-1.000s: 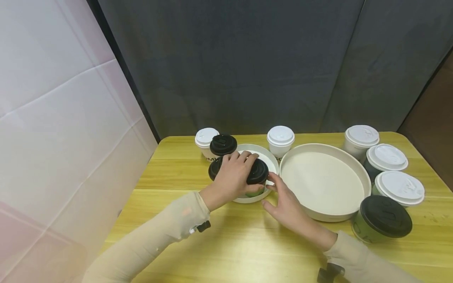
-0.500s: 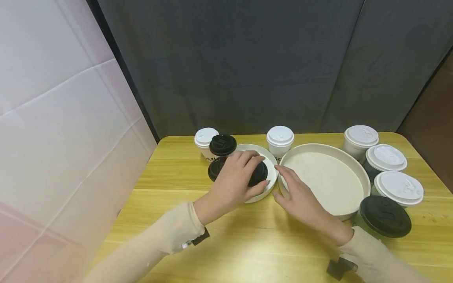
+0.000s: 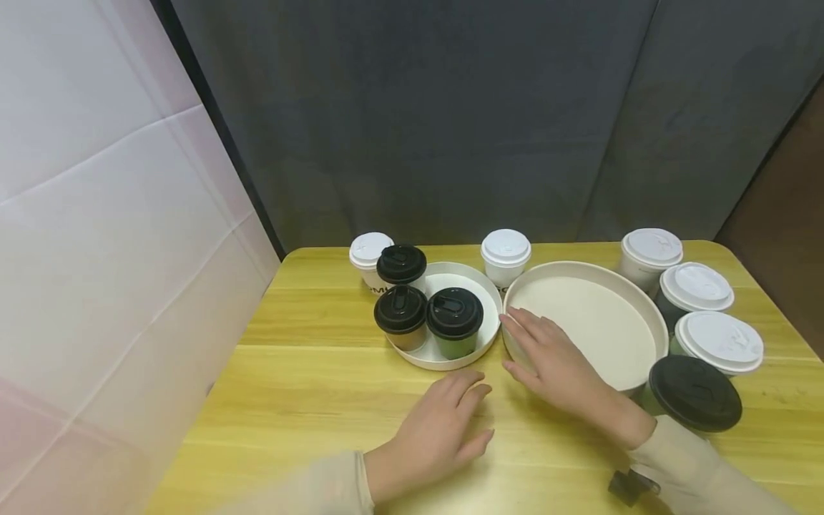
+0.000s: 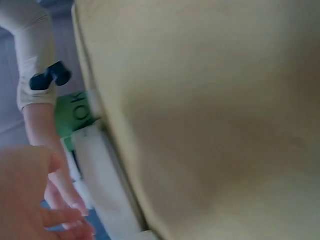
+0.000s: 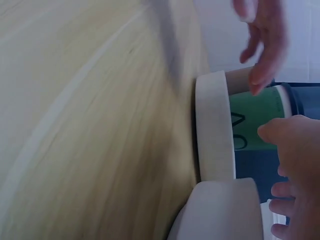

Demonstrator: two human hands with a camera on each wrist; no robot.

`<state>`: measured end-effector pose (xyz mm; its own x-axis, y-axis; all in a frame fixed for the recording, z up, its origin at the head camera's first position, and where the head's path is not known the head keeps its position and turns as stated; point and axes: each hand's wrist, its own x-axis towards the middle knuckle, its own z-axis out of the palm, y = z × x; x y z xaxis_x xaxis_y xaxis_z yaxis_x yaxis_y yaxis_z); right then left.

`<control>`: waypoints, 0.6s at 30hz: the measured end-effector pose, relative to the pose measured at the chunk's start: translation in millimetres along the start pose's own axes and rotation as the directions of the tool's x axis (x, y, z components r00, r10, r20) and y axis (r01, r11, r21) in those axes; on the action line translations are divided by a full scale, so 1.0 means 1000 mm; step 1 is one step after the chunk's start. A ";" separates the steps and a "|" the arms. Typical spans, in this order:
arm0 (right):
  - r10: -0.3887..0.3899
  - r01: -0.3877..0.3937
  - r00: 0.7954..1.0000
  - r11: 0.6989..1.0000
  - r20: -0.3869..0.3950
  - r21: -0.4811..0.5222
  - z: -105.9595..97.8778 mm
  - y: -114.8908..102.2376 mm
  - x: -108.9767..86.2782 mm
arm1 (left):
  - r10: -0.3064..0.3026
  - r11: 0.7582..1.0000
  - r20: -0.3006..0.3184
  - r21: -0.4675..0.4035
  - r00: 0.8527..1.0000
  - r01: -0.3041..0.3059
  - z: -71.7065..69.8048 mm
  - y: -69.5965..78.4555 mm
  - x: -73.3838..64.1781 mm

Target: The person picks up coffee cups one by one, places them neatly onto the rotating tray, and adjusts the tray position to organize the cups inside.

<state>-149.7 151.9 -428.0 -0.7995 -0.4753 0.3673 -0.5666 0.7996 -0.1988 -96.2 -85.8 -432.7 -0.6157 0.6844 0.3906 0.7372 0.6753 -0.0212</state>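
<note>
In the head view my left hand (image 3: 438, 433) hovers over the table in front of the small round tray (image 3: 444, 365), fingers loosely bent and holding nothing. My right hand (image 3: 556, 361) reaches over the front left rim of the large round tray (image 3: 592, 322), fingers extended and holding nothing; whether it touches the rim I cannot tell. On the small tray stand a green paper cup with a black lid (image 3: 455, 322) and a brownish black-lidded cup (image 3: 400, 311). A third black-lidded cup (image 3: 402, 265) stands behind them; its base is hidden. The right wrist view shows the green cup (image 5: 257, 117) upright beyond the tray wall.
White-lidded cups stand behind the small tray, one at the left (image 3: 370, 259) and one between the trays (image 3: 506, 257). Right of the large tray is a row of several cups, with a large black-lidded one (image 3: 695, 393) nearest. A dark curtain (image 3: 418, 121) hangs behind the table.
My left hand has let go of the green cup and drawn back toward the table front, uncovering the cups. My right hand has moved right, away from that cup, over the large tray's rim.
</note>
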 end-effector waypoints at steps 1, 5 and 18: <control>-0.007 0.007 1.000 1.000 0.009 -0.010 0.001 0.000 0.000 | -0.030 0.999 0.013 0.013 0.999 0.030 0.003 0.000 -0.005; -0.021 0.022 0.999 0.999 0.042 -0.043 0.002 0.002 -0.002 | -0.138 0.988 0.051 0.070 0.989 0.134 0.011 -0.002 -0.020; -0.028 0.037 0.995 0.995 0.095 -0.097 0.009 0.005 -0.004 | -0.267 0.962 0.135 0.104 0.954 0.254 0.017 -0.013 -0.037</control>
<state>-151.4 154.3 -438.9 -0.7985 -0.5302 0.2850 -0.5741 0.8131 -0.0961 -87.5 -115.4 -463.1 -0.8216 0.5101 0.2544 0.5236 0.8518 -0.0167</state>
